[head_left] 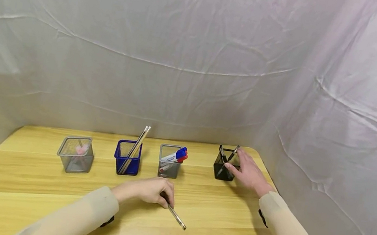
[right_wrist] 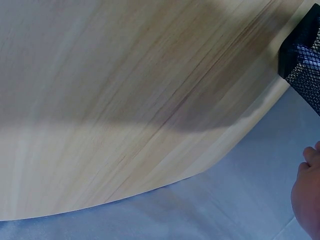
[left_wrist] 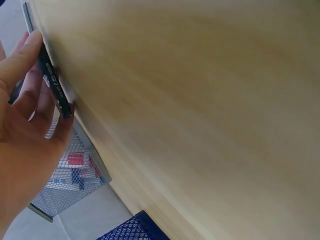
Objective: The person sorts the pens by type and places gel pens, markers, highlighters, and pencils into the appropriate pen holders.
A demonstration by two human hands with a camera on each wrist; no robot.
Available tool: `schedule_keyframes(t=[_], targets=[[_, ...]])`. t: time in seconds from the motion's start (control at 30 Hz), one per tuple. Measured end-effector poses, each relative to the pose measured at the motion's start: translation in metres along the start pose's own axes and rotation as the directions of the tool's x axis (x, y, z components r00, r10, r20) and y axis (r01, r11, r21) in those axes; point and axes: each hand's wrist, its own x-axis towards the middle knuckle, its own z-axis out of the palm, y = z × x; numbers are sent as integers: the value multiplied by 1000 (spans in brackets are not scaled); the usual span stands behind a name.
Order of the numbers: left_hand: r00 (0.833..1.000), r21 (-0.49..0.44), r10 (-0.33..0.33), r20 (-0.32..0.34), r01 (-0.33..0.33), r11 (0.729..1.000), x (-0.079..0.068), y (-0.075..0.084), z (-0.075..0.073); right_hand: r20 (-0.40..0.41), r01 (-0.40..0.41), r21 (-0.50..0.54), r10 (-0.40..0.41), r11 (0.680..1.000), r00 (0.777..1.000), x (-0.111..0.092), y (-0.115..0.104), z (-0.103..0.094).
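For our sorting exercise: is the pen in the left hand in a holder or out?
Out. The left hand pinches the pen low over the table, short of the holders.

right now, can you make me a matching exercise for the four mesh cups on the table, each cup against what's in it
Cups:
1. light grey cup
2. blue cup
3. dark grey cup
4. black cup

Contents:
A. markers with blue and red caps
B. dark pens
C. something pink
D. pencils

Pairs: 1-C, 2-D, 3-A, 4-B

The right hand touches the black cup; the left hand holds a pen.
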Motion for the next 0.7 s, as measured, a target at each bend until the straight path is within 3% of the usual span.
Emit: schedule_keyframes(t=[0.23,0.5,0.7], targets=[[999,-125,-29,-41,23,992,0,5,-5,1,-3,1,3,1000,1000,0,0,0],[991,-157,33,-132,-54,986,8,16,-19,-6,-7,-1,7,1000,1000,0,0,0],[971,-145,72,-226,-107,984,16,31,-31,0,-10,-1,10,1000,1000,-1,0,1]])
